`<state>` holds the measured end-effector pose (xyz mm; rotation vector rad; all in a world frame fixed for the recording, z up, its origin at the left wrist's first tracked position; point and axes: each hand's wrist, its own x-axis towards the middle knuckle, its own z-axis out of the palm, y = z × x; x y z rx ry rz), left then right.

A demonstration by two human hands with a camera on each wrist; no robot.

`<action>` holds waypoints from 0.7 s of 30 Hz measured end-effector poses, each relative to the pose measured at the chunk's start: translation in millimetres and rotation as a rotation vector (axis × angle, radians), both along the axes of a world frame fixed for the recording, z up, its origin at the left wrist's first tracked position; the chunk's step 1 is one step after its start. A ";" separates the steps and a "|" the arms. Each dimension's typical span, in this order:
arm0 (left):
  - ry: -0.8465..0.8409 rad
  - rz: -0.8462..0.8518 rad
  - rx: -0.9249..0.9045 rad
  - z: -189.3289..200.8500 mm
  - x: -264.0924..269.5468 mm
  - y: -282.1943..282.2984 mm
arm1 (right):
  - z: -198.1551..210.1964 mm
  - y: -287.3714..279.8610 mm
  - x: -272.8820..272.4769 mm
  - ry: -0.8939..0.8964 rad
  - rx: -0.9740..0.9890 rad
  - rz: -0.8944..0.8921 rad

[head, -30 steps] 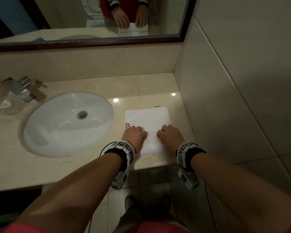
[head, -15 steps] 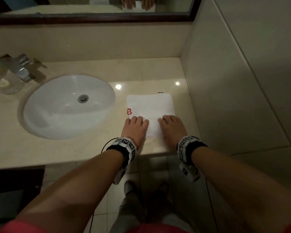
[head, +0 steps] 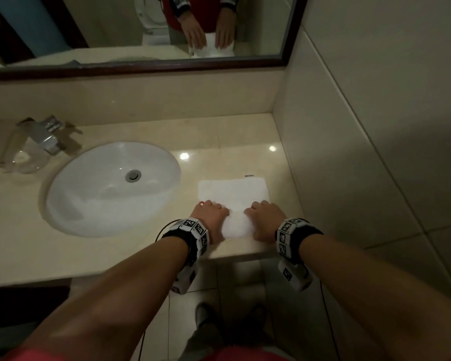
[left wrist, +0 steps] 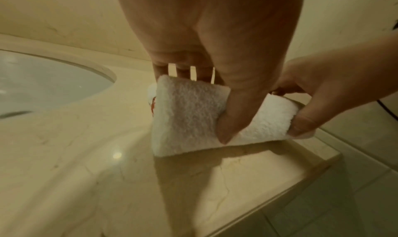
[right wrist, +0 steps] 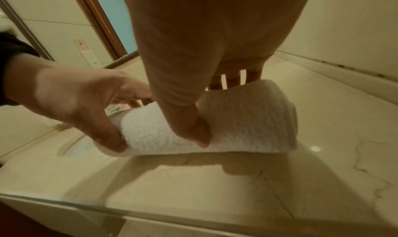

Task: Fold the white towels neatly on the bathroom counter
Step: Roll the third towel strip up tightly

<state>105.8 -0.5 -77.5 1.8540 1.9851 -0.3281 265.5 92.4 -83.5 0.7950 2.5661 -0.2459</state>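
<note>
The white towel (head: pixel 232 194) lies on the counter (head: pixel 115 251) just right of the sink (head: pixel 110 188), near the front edge, already folded down to a small rectangle. Since half a second ago it has not shifted on the counter, and both hands remain at its near edge. The wrist views show that this near edge is now lifted: the left hand (head: pixel 210 214) pinches the left end with the thumb (left wrist: pixel 232 121) under the fold and the fingers over the top, and the right hand (head: pixel 264 217) pinches the right end the same way, its thumb (right wrist: pixel 193 130) pressed into the terry. By my reading, another fold is starting, the near edge about to travel away from the person toward the far edge.

A small red mark (head: pixel 201 203) shows at the towel's left side by the left hand; it is probably stitching, but it is too small to tell. Left of the sink stands a chrome faucet (head: pixel 46 135) with a clear glass (head: pixel 24 157) beside it. Beyond the sink hangs the mirror (head: pixel 141 35), and the tiled wall (head: pixel 362 152) runs close along the towel's right. Nothing lies on the counter behind the towel.
</note>
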 end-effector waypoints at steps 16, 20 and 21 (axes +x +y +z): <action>-0.395 0.279 -0.389 0.7 -30.9 29.0 | 6.9 21.3 -9.5 -0.005 -0.418 -0.290; -0.457 0.340 -0.416 -8.3 -39.3 31.1 | 3.6 28.4 -13.9 0.022 -0.420 -0.263; -0.471 0.359 -0.415 -9.9 -40.7 31.2 | 3.7 29.7 -15.1 0.021 -0.419 -0.256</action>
